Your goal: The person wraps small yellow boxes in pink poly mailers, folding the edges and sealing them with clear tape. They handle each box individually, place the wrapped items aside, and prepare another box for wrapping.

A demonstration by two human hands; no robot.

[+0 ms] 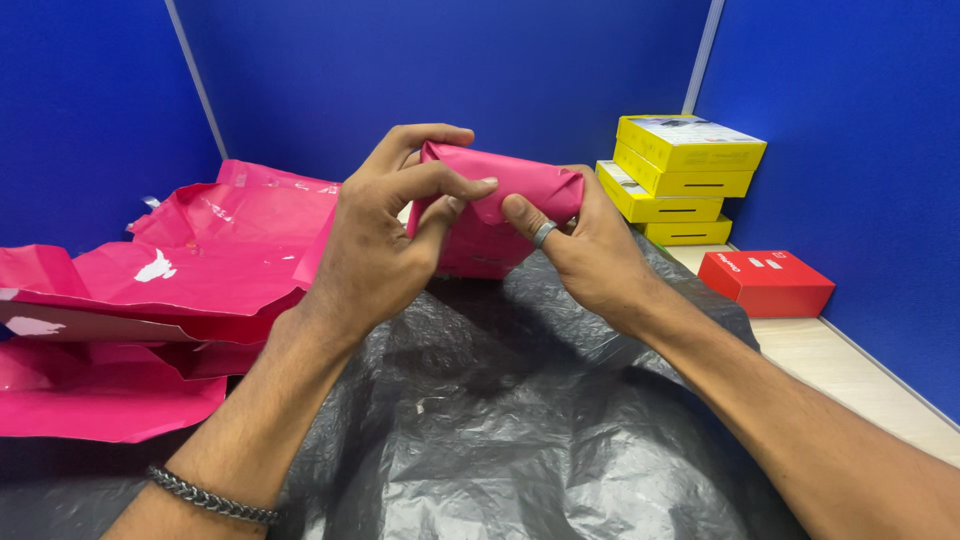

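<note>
Left hand (385, 245) and right hand (590, 250) both grip a pink wrapped parcel (505, 205) above grey plastic sheeting (500, 410); yellow boxes (680, 175) at two o'clock

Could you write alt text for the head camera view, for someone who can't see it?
Two bare hands, left hand and right hand, grip a pink wrapped parcel above a crumpled grey plastic sheet. Pink mailer bags lie to the left; stacked yellow boxes and a red box sit to the right.
</note>
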